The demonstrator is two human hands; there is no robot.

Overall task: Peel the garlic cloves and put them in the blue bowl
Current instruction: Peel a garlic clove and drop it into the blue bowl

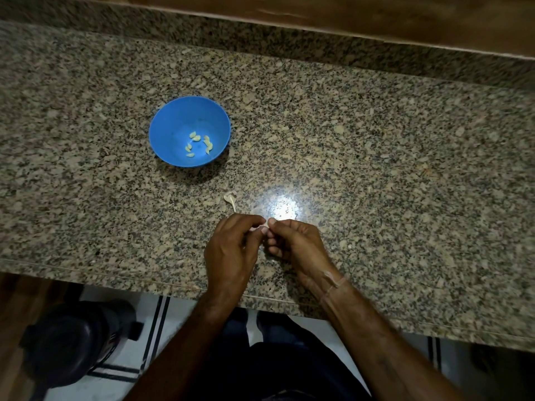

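Down at the far left, below the edge of the counter, a dark rounded object is sitting on the floor, too dim for me to name and well out of the work. Moving right, the blue bowl is standing upright on the stone, set back and to the left of the hands. I take it that it is parked within an easy reach but clear of falling skins. A handful of peeled cloves is lying in its bottom, so the job looks partly done. Between bowl and hands a pale scrap of garlic skin with a stalk is lying loose, discarded rather than in the way. Then the left hand is curling its fingers in and pinching one side of a small garlic clove. The right hand is pinching the other side, fingertips meeting just above the counter. Both hands are working low and close to the body, probably so the skin drops on the stone. Whether the clove is bare yet, I cannot tell. A thin band is circling the right wrist. Nothing is blocking the path back to the bowl, and a glare patch is shining just beyond the fingers.
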